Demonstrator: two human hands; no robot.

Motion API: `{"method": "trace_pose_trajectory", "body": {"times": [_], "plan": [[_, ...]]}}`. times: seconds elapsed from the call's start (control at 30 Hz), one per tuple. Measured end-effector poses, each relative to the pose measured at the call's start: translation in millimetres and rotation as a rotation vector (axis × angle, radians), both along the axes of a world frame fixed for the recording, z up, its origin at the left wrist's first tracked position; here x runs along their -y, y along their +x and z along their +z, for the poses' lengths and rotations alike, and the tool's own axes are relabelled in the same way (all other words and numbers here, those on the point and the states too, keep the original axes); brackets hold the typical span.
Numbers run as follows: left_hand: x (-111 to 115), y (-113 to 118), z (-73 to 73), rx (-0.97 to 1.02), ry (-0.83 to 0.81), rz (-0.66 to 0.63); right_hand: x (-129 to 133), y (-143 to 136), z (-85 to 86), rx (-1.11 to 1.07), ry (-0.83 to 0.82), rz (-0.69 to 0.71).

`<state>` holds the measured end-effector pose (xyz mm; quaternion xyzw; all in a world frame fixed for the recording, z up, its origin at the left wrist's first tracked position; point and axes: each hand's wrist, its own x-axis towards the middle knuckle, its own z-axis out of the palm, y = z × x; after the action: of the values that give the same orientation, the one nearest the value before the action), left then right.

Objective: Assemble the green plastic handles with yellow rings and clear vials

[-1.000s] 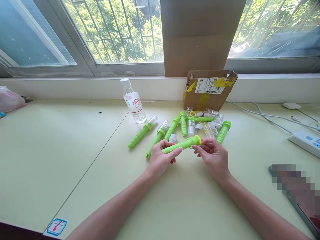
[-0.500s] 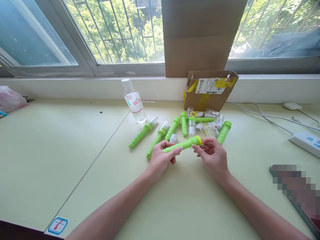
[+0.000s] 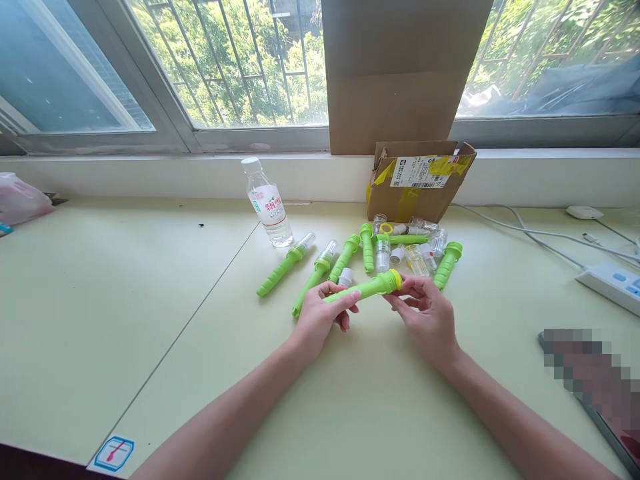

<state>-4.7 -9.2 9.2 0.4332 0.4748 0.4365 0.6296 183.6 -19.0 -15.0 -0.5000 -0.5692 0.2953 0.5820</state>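
A ribbed green plastic handle (image 3: 369,288), shaped like a small flashlight body, is held at its narrow end by my left hand (image 3: 327,308), thumb on top. A yellow ring (image 3: 397,279) sits around its wider right end. My right hand (image 3: 424,311) pinches the ring's edge with thumb and fingertips. Two similar green handles with clear caps, one (image 3: 284,272) and another (image 3: 316,277), lie to the left. More bare green handles (image 3: 345,259) lie behind my hands, and one (image 3: 449,265) lies to the right. A white cap (image 3: 345,277) is just behind my left hand.
A water bottle (image 3: 269,203) stands at the back. Clear plastic caps (image 3: 383,255), small white parts and a loose yellow ring (image 3: 387,229) lie before a cardboard box (image 3: 417,190). At the right are a power strip (image 3: 611,285), cables and a phone (image 3: 590,393).
The green handle and both hands have barely shifted. My right fingertips have moved slightly at the yellow ring, which now looks a little tilted on the handle's end.
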Motion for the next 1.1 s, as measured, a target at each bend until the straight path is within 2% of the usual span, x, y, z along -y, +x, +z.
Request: {"method": "trace_pose_trajectory", "body": {"times": [0.33, 0.5, 0.8, 0.93, 1.1], "plan": [[-0.2, -1.1, 1.5, 0.012, -0.034, -0.050, 1.6, -1.1, 0.4, 0.077, 0.066, -0.008], [0.8, 1.2, 3.3, -0.043, -0.042, -0.071, 0.6, 0.3, -1.4, 0.117, 0.112, -0.062], [11.1, 8.5, 8.1, -0.237, 0.233, 0.059, -1.5, 3.7, 0.7, 0.088, -0.009, -0.055], [9.6, 6.9, 4.9, -0.307, 0.278, 0.117, -0.7, 2.0, 1.7, 0.046, -0.031, -0.053], [8.3, 6.5, 4.1, -0.310, 0.269, 0.102, 0.1, 1.5, 2.0, 0.018, -0.040, -0.045]]}}
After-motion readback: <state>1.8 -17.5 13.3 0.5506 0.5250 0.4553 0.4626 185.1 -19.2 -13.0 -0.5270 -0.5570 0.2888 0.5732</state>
